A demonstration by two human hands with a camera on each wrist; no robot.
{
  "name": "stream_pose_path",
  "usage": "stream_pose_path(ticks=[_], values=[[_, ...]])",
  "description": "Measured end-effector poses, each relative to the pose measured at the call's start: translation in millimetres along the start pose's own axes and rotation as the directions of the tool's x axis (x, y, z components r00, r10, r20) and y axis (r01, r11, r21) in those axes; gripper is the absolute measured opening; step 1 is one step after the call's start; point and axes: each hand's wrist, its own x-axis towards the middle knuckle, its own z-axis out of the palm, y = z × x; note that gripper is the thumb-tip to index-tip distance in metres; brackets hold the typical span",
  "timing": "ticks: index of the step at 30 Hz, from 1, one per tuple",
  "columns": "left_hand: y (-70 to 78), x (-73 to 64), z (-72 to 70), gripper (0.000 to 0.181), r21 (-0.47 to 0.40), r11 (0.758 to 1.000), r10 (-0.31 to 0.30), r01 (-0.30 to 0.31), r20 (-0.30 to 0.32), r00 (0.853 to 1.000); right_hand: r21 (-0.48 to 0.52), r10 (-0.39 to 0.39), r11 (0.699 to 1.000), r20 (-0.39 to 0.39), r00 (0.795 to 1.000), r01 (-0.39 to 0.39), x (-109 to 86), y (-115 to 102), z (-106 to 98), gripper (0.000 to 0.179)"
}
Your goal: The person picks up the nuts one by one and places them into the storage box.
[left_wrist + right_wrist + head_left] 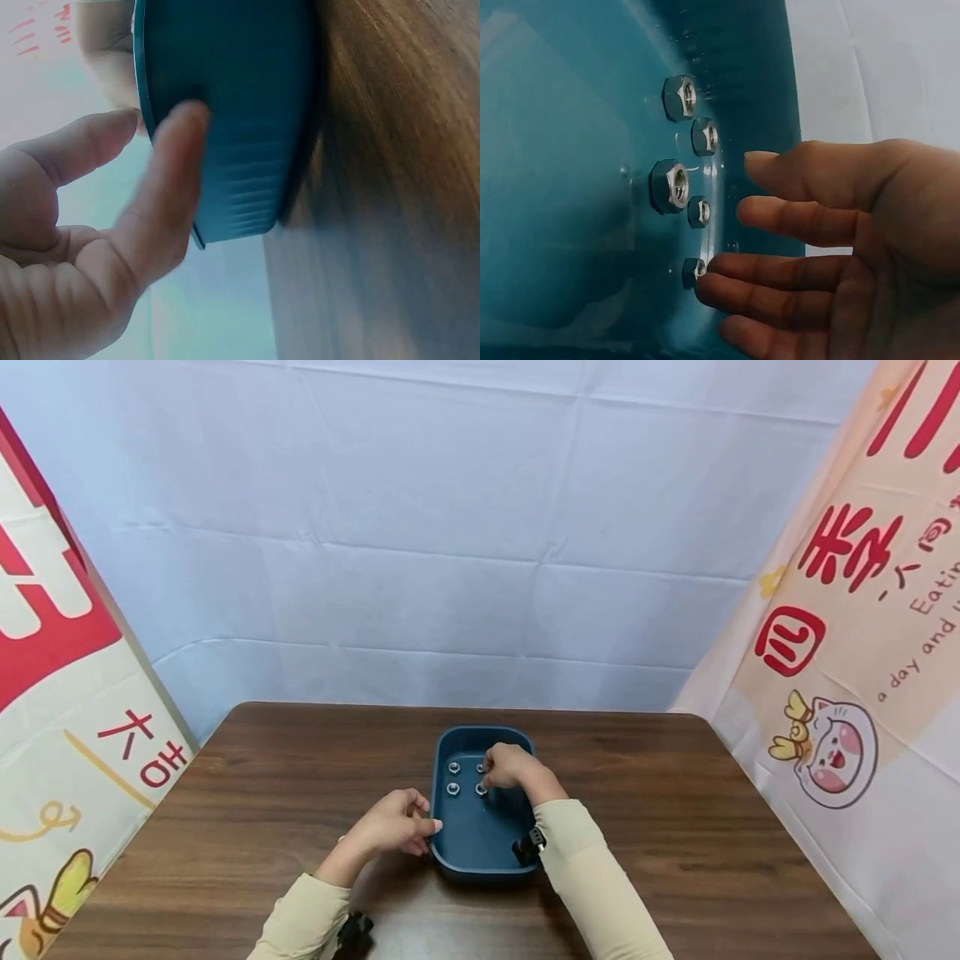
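Observation:
Several metal hex nuts [669,186] stand on the floor of a blue rectangular tray [480,847], grouped toward its far end. My right hand [510,766] reaches into the tray over them. In the right wrist view its thumb and index finger [795,219] are apart with nothing between them, and the middle fingertip is right at the lowest nut [694,273]. At the tray's near left side, my left hand [397,822] holds the rim, thumb at the top edge and a finger [161,195] along the outer wall.
The tray stands on a dark brown wooden table [300,768]. A pale cloth backdrop [420,552] hangs behind it. Printed banners with red lettering flank the table on the left and the right [847,635]. A small black wrist camera [528,847] overlaps the tray's right rim.

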Motion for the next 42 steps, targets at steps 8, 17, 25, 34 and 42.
stream_pose_path(ticks=[8,17,25,34,42], values=[[14.1,-11.9,1.7,0.039,0.460,0.885,0.071,-0.072,0.020,0.997,-0.120,-0.010,0.993,0.043,0.999,0.015,-24.8,-14,-5,0.039],[17.5,-19.2,-7.2,0.045,0.686,0.716,0.165,-0.132,0.017,0.986,-0.197,-0.033,0.980,0.043,0.999,0.041,-46.4,-24,-20,0.041],[9.1,-18.7,-20.3,0.047,0.741,0.650,0.218,-0.168,0.029,0.975,-0.227,-0.045,0.973,-0.018,0.999,0.040,-60.0,-20,-26,0.040],[-3.4,-22.1,-31.8,0.052,0.804,0.574,0.247,-0.157,0.013,0.969,-0.226,-0.075,0.972,-0.054,0.996,0.061,-75.2,-11,-25,0.040],[-11.8,-27.2,-39.3,0.053,0.851,0.504,0.288,-0.146,-0.007,0.957,-0.216,-0.083,0.974,-0.102,0.991,0.059,-87.9,1,-24,0.039]])
